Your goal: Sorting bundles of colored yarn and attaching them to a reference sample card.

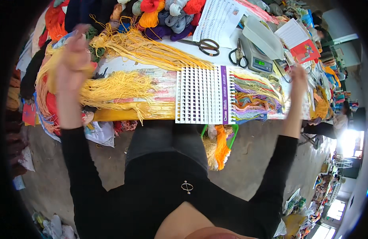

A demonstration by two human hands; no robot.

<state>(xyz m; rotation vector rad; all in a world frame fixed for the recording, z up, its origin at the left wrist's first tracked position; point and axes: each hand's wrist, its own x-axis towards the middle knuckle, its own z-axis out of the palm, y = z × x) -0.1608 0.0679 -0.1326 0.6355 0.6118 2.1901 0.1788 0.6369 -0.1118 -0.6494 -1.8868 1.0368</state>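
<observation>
My left hand [73, 59], smeared by motion, is raised over the left end of the table. Yellow thread [52, 77] shows on both sides of it; whether the fingers grip any is unclear. My right hand [298, 79] is at the right by the digital scale [257, 55], fingers drawn together near a small dark loop I cannot identify. Between the hands, a white punched thread card [198, 95] with a purple strip lies at the table's front edge. Multicoloured threads [255, 97] extend from its right holes. Loose yellow skeins [120, 89] lie to its left, and a golden-yellow bundle [152, 47] runs behind.
Large black-handled scissors [208, 46] and a second pair [239, 57] lie behind the card. Printed sheets [218, 20] and balled skeins [176, 22] fill the back. A red booklet [305, 51] is at the far right. Below the table hangs a green-rimmed basket [233, 137] with thread.
</observation>
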